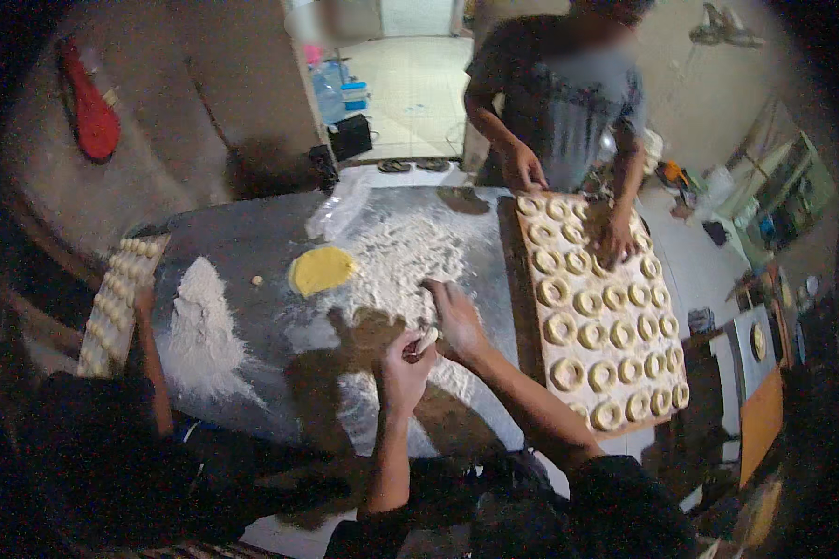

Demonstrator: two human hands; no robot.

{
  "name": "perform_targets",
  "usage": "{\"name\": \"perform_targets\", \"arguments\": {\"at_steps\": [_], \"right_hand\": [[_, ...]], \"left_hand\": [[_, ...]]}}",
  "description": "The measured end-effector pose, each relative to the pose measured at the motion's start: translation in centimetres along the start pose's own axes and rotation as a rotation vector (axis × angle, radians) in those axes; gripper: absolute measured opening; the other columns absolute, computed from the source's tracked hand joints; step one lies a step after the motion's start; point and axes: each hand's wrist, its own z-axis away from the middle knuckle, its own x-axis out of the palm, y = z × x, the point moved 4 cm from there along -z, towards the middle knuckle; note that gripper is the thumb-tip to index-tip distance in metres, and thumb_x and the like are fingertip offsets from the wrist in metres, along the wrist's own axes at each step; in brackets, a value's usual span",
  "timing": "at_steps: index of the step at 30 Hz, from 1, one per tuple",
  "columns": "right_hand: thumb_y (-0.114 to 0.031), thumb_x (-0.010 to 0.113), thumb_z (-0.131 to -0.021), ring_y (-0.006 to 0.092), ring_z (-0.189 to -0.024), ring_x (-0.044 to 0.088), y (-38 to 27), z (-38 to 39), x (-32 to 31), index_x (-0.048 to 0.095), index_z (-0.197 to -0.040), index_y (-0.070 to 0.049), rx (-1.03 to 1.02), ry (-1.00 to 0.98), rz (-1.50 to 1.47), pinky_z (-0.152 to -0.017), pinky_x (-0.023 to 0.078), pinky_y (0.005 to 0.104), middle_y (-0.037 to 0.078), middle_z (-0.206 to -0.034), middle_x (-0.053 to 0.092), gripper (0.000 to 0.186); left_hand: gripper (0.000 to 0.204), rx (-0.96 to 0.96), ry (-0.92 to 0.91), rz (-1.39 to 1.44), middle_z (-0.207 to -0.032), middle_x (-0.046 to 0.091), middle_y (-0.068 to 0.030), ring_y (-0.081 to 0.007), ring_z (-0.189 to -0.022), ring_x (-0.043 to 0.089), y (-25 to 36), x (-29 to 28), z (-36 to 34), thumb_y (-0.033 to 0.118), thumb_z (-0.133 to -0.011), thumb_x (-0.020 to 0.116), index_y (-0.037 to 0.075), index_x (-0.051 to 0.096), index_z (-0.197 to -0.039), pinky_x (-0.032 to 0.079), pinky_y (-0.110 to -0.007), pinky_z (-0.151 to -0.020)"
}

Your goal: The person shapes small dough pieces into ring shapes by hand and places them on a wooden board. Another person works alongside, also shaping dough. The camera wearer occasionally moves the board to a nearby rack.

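Note:
My left hand (404, 380) is closed with a small piece of pale dough (427, 340) pinched between thumb and fingers. Just to the right of it, my right hand (457, 321) is held above the floured table with its fingers stretched out and apart, and I see nothing in it. Beneath and beyond both hands, loose white flour (405, 247) is spread over the dark table top (280, 219). A flat yellow rounded piece (323, 271) lies left of this flour; its material is unclear.
Rows of dough rings cover a wooden board (529, 307) at the right, where a co-worker's hand (615, 242) touches them. A flour heap (200, 307) lies left. Another person's hand (144, 303) is by a board of dough pieces (93, 368). A clear plastic bag (338, 210) lies at the back.

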Motion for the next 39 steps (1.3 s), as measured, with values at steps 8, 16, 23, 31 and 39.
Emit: {"name": "perform_targets", "arguments": {"at_steps": [8,16,23,31,39], "right_hand": [[-0.013,0.050,-0.090,0.0120,-0.089,0.049,3.0,2.5,-5.4,0.037,-0.132,-0.008,-0.026,-0.446,-0.902,-0.083,0.041,0.0287,0.004,-0.092,0.052,0.045],[-0.052,0.041,-0.093,0.0157,-0.078,0.052,5.2,6.6,-17.6,0.039,-0.130,-0.004,0.004,0.002,-0.404,-0.076,0.038,0.0278,0.001,-0.076,0.053,0.061],[-0.037,0.039,-0.095,0.0223,-0.091,0.053,13.3,9.8,-26.9,0.026,-0.139,-0.008,0.071,0.036,-0.700,-0.083,0.041,0.0370,0.010,-0.097,0.053,0.054],[-0.052,0.037,-0.095,0.0104,-0.058,0.046,20.1,14.3,-34.5,0.037,-0.123,-0.009,-0.054,0.099,-1.410,-0.059,0.043,0.0268,-0.001,-0.063,0.042,0.051],[-0.016,0.048,-0.089,0.0089,-0.058,0.043,25.4,13.3,-38.5,0.033,-0.130,-0.012,0.139,0.288,-0.877,-0.051,0.036,0.0250,0.002,-0.066,0.046,0.043]], "left_hand": [[0.047,0.473,0.194,-0.173,-0.100,0.051,-0.0147,-0.0265,-0.096,0.051,0.6,6.8,0.4,-0.008,-0.078,0.042,0.002,0.037,-0.124,0.040,-0.040,-0.088],[0.036,-0.104,-0.103,1.139,-0.081,0.057,-0.0052,-0.0174,-0.066,0.056,8.0,15.8,1.2,0.037,-0.087,0.050,0.009,0.046,-0.109,0.046,-0.028,-0.059],[0.018,0.548,0.043,-0.089,-0.085,0.053,-0.0154,-0.0273,-0.075,0.055,10.3,30.0,1.3,0.010,-0.092,0.039,0.000,0.047,-0.106,0.044,-0.038,-0.065],[0.020,0.297,-0.108,0.085,-0.076,0.050,-0.0128,-0.0260,-0.065,0.050,15.7,40.7,1.9,0.024,-0.098,0.038,0.005,0.044,-0.100,0.043,-0.036,-0.065],[0.023,0.313,-0.154,-0.119,-0.079,0.059,-0.0197,-0.0391,-0.073,0.059,18.2,45.7,-0.2,0.025,-0.099,0.036,0.004,0.044,-0.102,0.043,-0.045,-0.062]]}}
